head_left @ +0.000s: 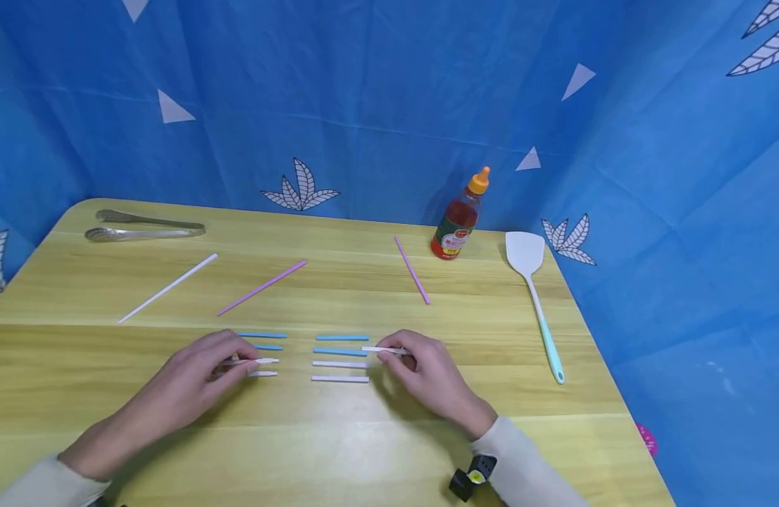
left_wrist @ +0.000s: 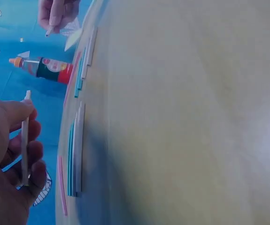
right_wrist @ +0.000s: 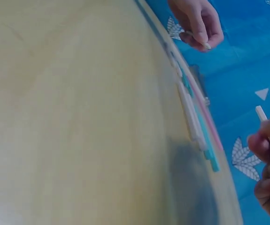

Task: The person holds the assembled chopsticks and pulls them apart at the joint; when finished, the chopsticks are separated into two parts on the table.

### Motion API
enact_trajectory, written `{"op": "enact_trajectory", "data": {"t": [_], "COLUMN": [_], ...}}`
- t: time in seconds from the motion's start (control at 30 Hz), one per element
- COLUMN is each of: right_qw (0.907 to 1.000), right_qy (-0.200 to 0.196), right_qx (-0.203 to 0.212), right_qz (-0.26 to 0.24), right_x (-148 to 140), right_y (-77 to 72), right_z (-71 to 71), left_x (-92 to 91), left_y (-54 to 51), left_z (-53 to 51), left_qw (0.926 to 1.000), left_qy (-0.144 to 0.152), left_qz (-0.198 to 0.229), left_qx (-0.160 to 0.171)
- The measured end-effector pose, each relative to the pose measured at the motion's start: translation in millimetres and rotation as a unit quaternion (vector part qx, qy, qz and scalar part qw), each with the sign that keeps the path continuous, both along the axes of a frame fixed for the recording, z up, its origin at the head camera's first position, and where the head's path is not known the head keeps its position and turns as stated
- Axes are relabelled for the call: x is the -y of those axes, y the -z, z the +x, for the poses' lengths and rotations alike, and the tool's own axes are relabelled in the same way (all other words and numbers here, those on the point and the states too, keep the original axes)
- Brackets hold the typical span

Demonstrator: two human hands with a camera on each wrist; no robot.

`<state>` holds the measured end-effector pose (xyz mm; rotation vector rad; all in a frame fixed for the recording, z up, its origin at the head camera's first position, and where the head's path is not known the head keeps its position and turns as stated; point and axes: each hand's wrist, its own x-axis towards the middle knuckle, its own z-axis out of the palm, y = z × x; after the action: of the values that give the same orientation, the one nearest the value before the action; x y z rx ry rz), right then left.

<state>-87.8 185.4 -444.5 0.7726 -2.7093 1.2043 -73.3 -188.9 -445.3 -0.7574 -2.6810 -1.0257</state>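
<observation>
My left hand (head_left: 202, 373) pinches a short white straw piece (left_wrist: 25, 150) between thumb and fingers, raised over the table. In the left wrist view its upper end looks narrower. My right hand (head_left: 430, 370) pinches another short white straw piece (head_left: 383, 349), held above the right end of a row of cut pieces. That row has two blue straw pieces (head_left: 341, 337) and two white straw pieces (head_left: 340, 379), lying parallel. Beside the left hand lies a matching row of blue straw pieces (head_left: 265, 335) and white straw pieces (head_left: 264, 374), partly hidden by the fingers.
Behind the hands lie a long white straw (head_left: 167, 289), a pink straw (head_left: 261, 288) and another pink straw (head_left: 412, 270). Metal tongs (head_left: 145, 227) rest at the back left. A red sauce bottle (head_left: 458, 222) stands at the back, and a white spatula (head_left: 535, 299) lies along the right.
</observation>
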Motion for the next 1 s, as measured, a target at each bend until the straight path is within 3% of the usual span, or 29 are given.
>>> {"op": "enact_trajectory", "data": {"t": [0.23, 0.4, 0.7, 1.0], "right_qw": [0.9981, 0.9941, 0.9805, 0.9673], "right_qy": [-0.045, -0.073, -0.065, -0.061], "right_qx": [-0.036, -0.048, -0.093, -0.136], "right_qz": [0.02, 0.064, 0.161, 0.205], "right_x": [5, 16, 42, 54], "right_y": [9.1, 10.3, 14.9, 17.3], "right_z": [12.0, 18.6, 25.0, 25.8], "left_x": [7.3, 11.8, 10.0, 9.8], "left_y": [3.5, 5.1, 6.2, 13.0], "left_z": [1.2, 2.4, 3.9, 1.9], "left_qw": [0.997, 0.9927, 0.9875, 0.9822], "left_qy": [0.011, 0.019, 0.03, 0.045], "left_qz": [-0.065, -0.114, -0.151, -0.164], "left_qx": [-0.041, -0.034, -0.032, -0.08]}}
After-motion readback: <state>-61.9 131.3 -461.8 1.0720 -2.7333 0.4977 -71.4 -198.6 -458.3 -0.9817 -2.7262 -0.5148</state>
